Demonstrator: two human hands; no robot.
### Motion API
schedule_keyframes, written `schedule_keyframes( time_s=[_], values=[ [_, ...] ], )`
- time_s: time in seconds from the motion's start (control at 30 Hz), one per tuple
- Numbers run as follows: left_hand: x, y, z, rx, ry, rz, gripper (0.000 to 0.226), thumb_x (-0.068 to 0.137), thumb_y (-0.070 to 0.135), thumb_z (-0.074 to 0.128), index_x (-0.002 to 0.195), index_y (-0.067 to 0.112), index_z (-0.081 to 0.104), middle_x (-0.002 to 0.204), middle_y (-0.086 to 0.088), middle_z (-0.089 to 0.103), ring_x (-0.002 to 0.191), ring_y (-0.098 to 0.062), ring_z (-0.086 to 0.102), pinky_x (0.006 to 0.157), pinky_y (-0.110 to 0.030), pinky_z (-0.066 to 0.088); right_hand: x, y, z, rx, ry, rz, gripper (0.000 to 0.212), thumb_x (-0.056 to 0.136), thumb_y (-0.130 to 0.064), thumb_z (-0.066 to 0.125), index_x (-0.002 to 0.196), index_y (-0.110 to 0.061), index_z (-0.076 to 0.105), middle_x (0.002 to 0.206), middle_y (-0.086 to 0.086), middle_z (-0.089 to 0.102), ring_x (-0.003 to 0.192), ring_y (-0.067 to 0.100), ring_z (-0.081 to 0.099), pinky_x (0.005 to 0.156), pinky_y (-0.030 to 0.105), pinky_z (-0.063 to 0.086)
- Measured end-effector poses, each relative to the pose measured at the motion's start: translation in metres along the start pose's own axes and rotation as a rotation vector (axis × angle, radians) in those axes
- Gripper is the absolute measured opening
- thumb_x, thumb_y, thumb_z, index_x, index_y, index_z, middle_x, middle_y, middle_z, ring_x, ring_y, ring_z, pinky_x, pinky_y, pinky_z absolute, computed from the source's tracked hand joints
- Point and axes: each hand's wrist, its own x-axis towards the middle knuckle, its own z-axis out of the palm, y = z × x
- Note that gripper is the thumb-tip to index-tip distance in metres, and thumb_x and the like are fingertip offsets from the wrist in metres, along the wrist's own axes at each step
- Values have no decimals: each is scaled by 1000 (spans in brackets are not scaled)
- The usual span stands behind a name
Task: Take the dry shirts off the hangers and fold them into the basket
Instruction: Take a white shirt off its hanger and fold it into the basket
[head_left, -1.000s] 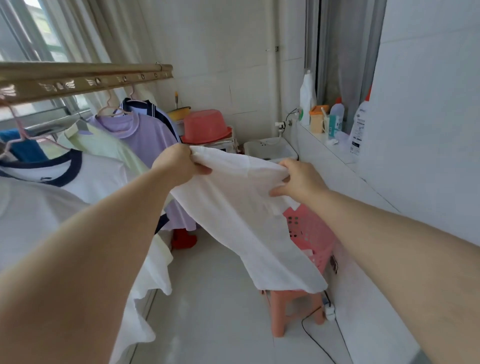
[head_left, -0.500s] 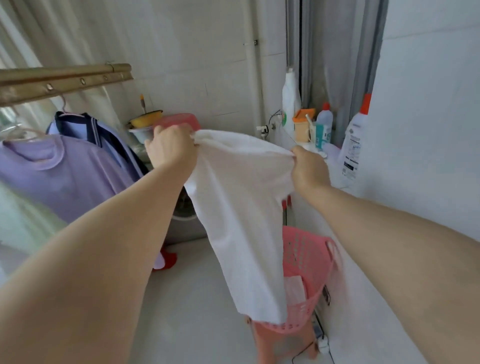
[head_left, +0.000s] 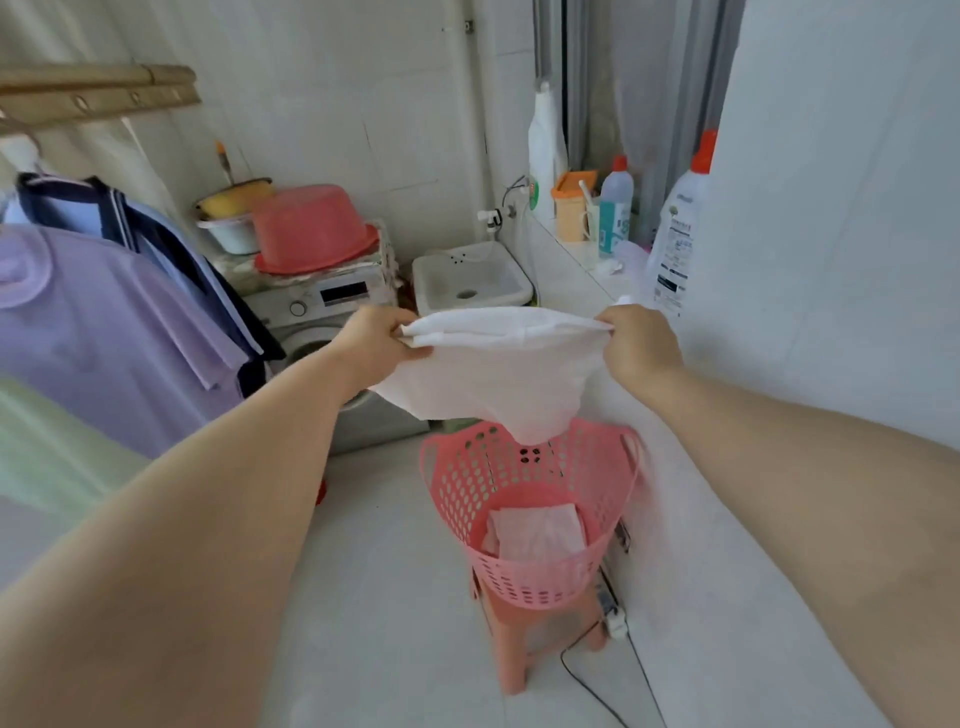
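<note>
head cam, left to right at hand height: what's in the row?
lilac shirt on the rail → left hand → white shirt held between both hands → right hand

Two hands: left hand (head_left: 376, 340), right hand (head_left: 641, 343). One white shirt (head_left: 493, 379) held, one folded garment (head_left: 537, 530). One basket (head_left: 452, 483), one stool (head_left: 514, 654). Three hanging shirts: purple shirt (head_left: 104, 332), navy shirt (head_left: 161, 239), green shirt (head_left: 47, 452). Three bottles: tall bottle (head_left: 543, 150), small bottle (head_left: 615, 208), large bottle (head_left: 675, 234)
</note>
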Motion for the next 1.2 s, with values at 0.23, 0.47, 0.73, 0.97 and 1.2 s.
schedule_keyframes(
  time_s=[0.23, 0.47, 0.73, 0.97, 1.2],
  values=[
    [-110, -44, 83, 193, -594, -88, 32, 78, 27, 75, 107, 16, 68, 108, -2, 67, 105, -24, 60, 99, -42, 46, -150, 58, 38, -149, -330, 74, 27, 80, 4, 49, 100, 0, 66, 109, 17, 57, 100, 33, 58, 70, 26, 32],
    [-207, -68, 157, 328, -899, -14, 17, 76, 19, 73, 92, 24, 69, 90, 6, 60, 92, -18, 56, 86, -30, 45, -258, 89, 59, -262, -677, 93, 31, 80, 4, 50, 95, -7, 74, 96, 5, 54, 96, 28, 62, 76, 30, 48],
    [-227, -65, 165, 273, -890, -4, 12, 78, 14, 71, 87, 19, 66, 93, -1, 62, 90, -21, 55, 77, -26, 41, -259, 52, 56, -174, -635, 198, 20, 87, -9, 49, 77, -26, 52, 89, -1, 54, 83, 18, 54, 71, 29, 41],
    [-213, -61, 151, 299, -948, -57, 17, 78, 24, 72, 92, 23, 64, 93, 5, 62, 95, -21, 58, 90, -34, 46, -234, -16, 77, 354, -619, 181, 51, 80, 18, 33, 69, -14, 71, 103, 1, 67, 101, 6, 54, 110, 34, 32],
    [-173, -72, 117, 156, -947, -201, 26, 73, 27, 76, 98, 24, 70, 100, 8, 71, 104, -17, 61, 104, -38, 42, -216, 43, 89, -266, -979, 132, 60, 84, -20, 67, 140, -21, 43, 139, 5, 49, 124, 26, 50, 94, 30, 41]
  ],
)
